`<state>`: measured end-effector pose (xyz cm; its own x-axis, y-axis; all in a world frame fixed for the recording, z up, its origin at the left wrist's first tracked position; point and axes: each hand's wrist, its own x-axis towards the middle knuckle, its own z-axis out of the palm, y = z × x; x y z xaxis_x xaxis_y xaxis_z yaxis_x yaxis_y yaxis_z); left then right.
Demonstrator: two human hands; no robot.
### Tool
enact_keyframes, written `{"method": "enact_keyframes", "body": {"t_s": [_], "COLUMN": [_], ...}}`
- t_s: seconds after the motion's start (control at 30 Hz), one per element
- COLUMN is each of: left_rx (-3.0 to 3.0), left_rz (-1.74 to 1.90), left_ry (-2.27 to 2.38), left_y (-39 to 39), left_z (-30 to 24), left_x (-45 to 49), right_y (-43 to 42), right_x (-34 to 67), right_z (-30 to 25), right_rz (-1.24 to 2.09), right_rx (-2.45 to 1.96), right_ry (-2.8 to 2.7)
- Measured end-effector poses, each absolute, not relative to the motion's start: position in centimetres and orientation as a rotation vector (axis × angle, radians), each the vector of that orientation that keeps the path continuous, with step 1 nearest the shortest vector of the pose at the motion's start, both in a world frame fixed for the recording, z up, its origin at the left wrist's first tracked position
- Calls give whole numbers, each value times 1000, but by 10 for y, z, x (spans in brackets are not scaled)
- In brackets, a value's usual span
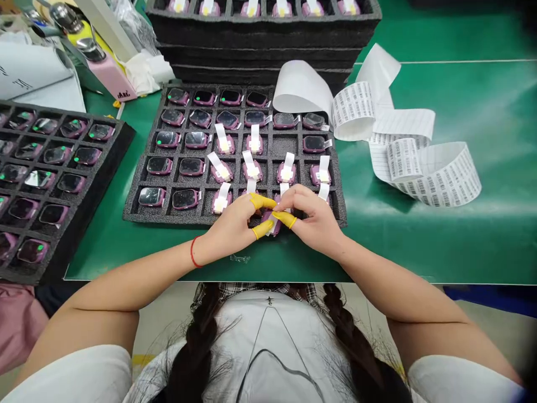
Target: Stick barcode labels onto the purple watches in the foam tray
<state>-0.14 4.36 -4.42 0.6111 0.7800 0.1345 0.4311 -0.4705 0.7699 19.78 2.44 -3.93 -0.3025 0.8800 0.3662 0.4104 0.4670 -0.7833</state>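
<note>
A purple smartwatch body point(274, 228) is held between my two hands over the front edge of a black foam tray point(188, 219). My left hand point(237, 221) grips it from the left, with yellow finger cots on thumb and forefinger. My right hand point(312, 218), also with a yellow finger cot, pinches at its top surface; what lies under those fingertips is partly hidden. Around them in the tray sit more watches, some screen up, like this one point(185, 198), and others back up with white paper tabs, such as this watch point(286, 172).
A long curled strip of barcode labels point(440, 179) lies right of the tray. Stacked foam trays point(260, 42) stand behind. Another watch tray point(62, 168) is at the left, below a pink bottle point(107, 73). A clear plastic scrap point(240, 259) lies near the table edge.
</note>
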Motion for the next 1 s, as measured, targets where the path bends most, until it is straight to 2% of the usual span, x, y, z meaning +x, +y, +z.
{"method": "enact_keyframes", "body": {"t_s": [0.2, 0.5, 0.8, 1.0], "left_rx": [2182, 2254, 2283, 2241], "left_rz": [728, 840, 853, 877], "left_ry": [877, 816, 811, 804], "left_y": [45, 43, 42, 42], "left_z": [-50, -53, -56, -55], "left_x": [-8, -8, -8, -7], "right_y": [23, 25, 27, 23], "right_x": [206, 208, 209, 206], "right_z": [-27, -23, -19, -23], "right_rz": [487, 984, 1164, 1070], "right_rx": [-764, -970, -989, -1096], "right_ry": [-2283, -2145, -2053, -2087]}}
